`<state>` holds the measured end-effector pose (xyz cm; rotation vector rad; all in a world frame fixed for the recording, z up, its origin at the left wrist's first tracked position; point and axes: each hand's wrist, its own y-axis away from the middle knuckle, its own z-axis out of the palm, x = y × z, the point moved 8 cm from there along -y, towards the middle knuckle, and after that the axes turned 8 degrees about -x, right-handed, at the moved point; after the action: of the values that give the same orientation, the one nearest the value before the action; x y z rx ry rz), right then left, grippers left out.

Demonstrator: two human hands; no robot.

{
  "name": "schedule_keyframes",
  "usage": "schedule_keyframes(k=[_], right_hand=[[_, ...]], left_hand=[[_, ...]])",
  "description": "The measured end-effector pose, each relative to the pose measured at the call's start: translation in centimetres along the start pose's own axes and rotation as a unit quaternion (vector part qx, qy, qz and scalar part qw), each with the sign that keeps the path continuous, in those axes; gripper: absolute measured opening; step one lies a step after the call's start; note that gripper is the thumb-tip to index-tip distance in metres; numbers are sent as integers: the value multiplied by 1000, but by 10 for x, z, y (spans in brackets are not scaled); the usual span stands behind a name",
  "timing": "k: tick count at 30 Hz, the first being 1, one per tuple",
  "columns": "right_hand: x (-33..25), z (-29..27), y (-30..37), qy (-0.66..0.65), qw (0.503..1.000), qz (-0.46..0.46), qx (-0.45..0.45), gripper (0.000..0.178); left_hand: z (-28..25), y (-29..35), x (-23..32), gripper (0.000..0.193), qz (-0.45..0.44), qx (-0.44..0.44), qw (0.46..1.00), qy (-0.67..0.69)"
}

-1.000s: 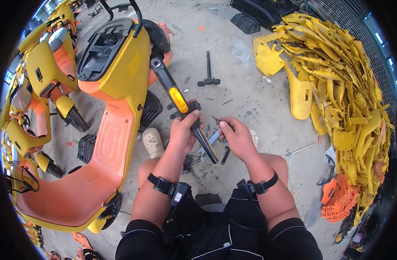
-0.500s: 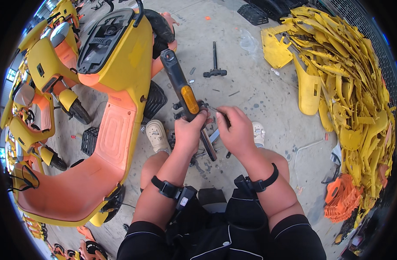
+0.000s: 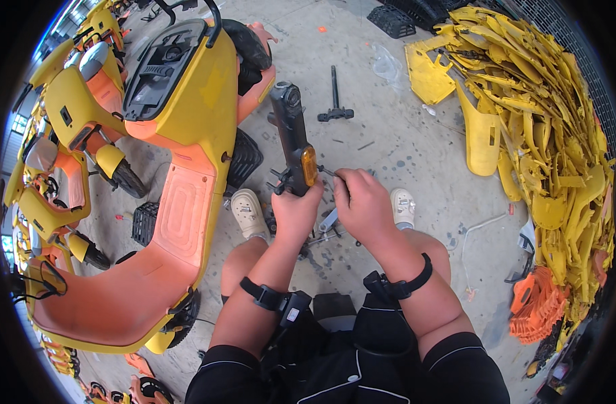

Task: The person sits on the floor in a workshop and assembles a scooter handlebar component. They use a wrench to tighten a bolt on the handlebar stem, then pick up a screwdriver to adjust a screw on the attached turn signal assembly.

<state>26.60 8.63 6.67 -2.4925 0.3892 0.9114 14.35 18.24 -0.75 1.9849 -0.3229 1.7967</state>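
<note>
Head cam: L hand (image 3: 298,212) gripped the black tube (image 3: 294,138), up off the floor (image 3: 405,145); R hand (image 3: 363,202) pinched a thin dark rod (image 3: 328,172). Tube looked hefty, stiff, prob slick; best grip imo was round the body, clear of the amber reflector (image 3: 309,165).

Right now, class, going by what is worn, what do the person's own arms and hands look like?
The left hand and right hand are both bare, without gloves. The sleeves are short, black and pale-piped. Each forearm wears a black strap with a small black device; the left one shows a pale label.
</note>
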Motion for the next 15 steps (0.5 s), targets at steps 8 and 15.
schedule_keyframes(k=[8, 15], right_hand=[[-1, 9, -2, 28, 999, -23, -20, 13], [34, 23, -5, -112, 984, 121, -66, 20]], left_hand=[[-3, -1, 0, 19, 31, 29, 999, -5], [3, 1, 5, 34, 40, -13, 999, 17]])
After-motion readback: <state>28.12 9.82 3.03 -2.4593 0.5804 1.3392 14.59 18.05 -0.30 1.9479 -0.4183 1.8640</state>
